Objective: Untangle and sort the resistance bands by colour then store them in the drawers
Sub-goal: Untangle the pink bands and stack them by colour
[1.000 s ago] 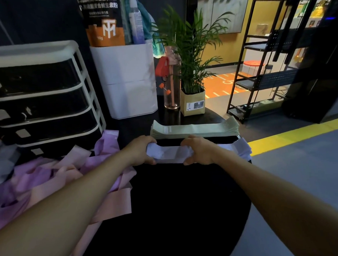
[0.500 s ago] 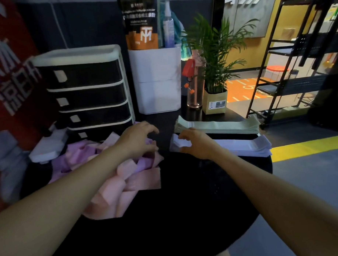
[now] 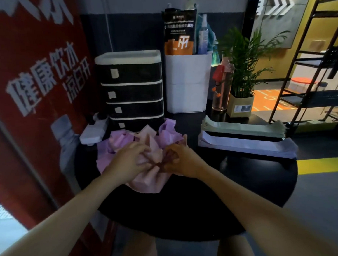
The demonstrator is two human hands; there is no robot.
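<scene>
A tangled heap of pink and purple resistance bands lies on the round black table, in front of the black drawer unit with its white frame and all drawers closed. My left hand and my right hand rest on top of the heap, fingers pinching a pink band between them. To the right lie two flat, sorted stacks: green bands at the back and pale lavender-white bands in front of them.
Behind the drawers stand a white bin with a bag and spray bottle, a pink water bottle and a potted plant. A white device sits left of the heap. A red panel stands close on the left; a black rack on the right.
Both hands left the pale stack at the right and moved left onto the pink and purple heap, where they now pinch a pink band. My view swung left.
</scene>
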